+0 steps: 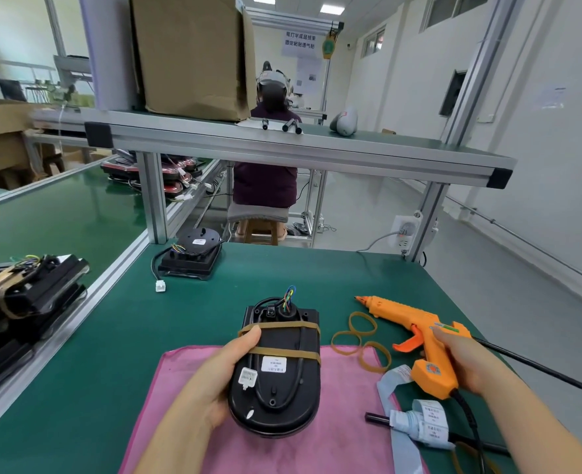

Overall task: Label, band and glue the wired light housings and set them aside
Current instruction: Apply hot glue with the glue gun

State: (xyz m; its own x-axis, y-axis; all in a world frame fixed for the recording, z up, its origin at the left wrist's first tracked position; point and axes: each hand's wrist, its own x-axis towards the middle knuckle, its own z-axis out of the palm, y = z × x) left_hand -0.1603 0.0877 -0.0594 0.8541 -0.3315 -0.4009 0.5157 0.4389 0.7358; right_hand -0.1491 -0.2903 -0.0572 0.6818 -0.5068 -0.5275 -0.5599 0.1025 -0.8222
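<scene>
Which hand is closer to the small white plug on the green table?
Left. The left hand, gripping the banded black light housing, is toward the person from the small white plug; the right hand, holding the orange glue gun, is far off to its right.

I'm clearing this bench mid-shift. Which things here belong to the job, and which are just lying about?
Job: banded housing in left hand; glue gun in right hand; loose rubber bands; label roll; pink cloth.
Lying about: cardboard box, pens and grey object on the shelf.
</scene>
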